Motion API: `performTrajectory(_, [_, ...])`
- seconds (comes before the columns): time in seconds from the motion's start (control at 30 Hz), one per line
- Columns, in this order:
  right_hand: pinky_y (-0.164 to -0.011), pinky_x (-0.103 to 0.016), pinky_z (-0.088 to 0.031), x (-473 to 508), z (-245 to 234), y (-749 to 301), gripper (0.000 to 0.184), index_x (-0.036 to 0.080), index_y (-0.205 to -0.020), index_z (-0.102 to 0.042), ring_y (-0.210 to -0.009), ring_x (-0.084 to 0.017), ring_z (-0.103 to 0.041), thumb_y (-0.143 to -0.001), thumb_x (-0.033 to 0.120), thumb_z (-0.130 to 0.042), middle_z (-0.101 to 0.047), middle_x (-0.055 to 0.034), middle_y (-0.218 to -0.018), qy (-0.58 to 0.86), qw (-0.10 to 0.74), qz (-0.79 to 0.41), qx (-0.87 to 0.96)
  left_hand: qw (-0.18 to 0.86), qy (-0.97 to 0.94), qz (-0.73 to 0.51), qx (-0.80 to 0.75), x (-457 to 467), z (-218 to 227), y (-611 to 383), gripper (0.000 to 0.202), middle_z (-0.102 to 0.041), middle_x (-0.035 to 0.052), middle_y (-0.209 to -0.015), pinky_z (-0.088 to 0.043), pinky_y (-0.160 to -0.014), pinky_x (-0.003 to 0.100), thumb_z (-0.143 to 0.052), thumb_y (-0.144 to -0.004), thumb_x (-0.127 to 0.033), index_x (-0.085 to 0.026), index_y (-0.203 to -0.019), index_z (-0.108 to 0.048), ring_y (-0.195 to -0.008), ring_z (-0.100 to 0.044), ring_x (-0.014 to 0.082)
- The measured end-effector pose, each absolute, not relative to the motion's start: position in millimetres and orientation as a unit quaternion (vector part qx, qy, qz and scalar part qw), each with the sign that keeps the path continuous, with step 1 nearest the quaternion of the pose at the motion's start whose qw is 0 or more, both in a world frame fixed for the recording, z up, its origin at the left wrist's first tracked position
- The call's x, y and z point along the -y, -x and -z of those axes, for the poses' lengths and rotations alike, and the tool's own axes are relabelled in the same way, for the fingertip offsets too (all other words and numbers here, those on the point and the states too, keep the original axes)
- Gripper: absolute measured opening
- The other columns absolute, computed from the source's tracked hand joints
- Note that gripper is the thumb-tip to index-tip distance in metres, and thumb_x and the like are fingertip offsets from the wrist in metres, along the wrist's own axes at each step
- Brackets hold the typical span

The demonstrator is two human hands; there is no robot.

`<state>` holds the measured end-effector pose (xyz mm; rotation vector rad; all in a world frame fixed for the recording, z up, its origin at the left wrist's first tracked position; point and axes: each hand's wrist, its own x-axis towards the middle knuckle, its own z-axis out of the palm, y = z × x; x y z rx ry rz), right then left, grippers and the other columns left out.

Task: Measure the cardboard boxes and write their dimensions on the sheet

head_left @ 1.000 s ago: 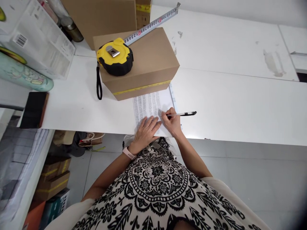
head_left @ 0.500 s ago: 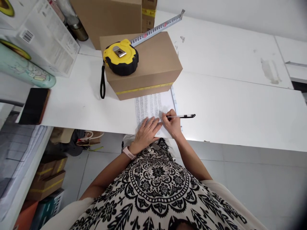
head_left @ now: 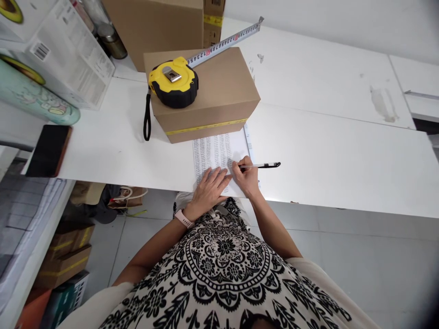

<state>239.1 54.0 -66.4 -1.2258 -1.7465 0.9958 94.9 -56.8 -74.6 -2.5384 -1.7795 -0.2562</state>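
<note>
My right hand (head_left: 246, 177) grips a pen (head_left: 269, 165) whose dark end points off to the right; its tip is hidden by my fingers. Under both hands lies a sheet of paper (head_left: 214, 151) covered with columns of small writing. My left hand (head_left: 211, 187) rests flat on the sheet's lower part with the fingers stretched out. Just beyond the hands, a cardboard box (head_left: 222, 91) covers the top of the paper. On that box sits a yellow and black tape measure (head_left: 174, 82), its blade (head_left: 224, 44) drawn out to the upper right.
A phone (head_left: 49, 151) lies at the left of the white table (head_left: 325, 155). Behind it are a mint-green cylinder (head_left: 41, 98) and a white carton (head_left: 73, 57). A larger cardboard box (head_left: 161, 25) stands at the back beside a bottle (head_left: 112, 41). Taped boxes (head_left: 63, 265) are below left.
The pen's rear end has shifted very slightly. My left hand stays flat on the paper, and the whole view has moved a touch.
</note>
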Motion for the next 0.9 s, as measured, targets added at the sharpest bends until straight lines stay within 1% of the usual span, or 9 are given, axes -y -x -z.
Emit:
performTrajectory(0.37, [-0.052,-0.026,-0.033,-53.2,66.4,-238.6,0.031,0.025,-0.065,-0.040,-0.050,-0.011,-0.040,-0.086,0.032,-0.062,-0.039,0.0078,-0.051,0.484,0.381,-0.395,0.681,0.007,0.815,0.083,0.573,57.4,75.5,-94.8,0.065,-0.050,0.0143,-0.155,-0.026,-0.125,0.053,-0.038,-0.104,-0.057,-0.013,-0.150,-0.048,-0.147,-0.039,0.0322])
performTrajectory(0.63, [-0.052,-0.027,-0.033,-53.4,65.2,-239.6,0.031,0.026,-0.066,-0.040,-0.050,-0.011,-0.039,-0.086,0.033,-0.062,-0.040,0.0077,-0.051,0.488,0.381,-0.397,0.677,0.014,0.815,0.101,0.571,57.8,78.0,-94.6,0.063,-0.052,0.0139,-0.154,-0.027,-0.124,0.053,-0.038,-0.104,-0.056,-0.014,-0.149,-0.049,-0.146,-0.040,0.0326])
performTrajectory(0.9, [-0.052,-0.027,-0.033,-54.4,67.2,-239.7,0.031,0.025,-0.065,-0.040,-0.050,-0.011,-0.039,-0.086,0.034,-0.062,-0.039,0.0079,-0.051,0.487,0.382,-0.393,0.680,0.008,0.815,0.093,0.572,57.8,75.8,-94.7,0.063,-0.051,0.0141,-0.155,-0.026,-0.125,0.053,-0.038,-0.104,-0.057,-0.014,-0.149,-0.049,-0.147,-0.040,0.0318])
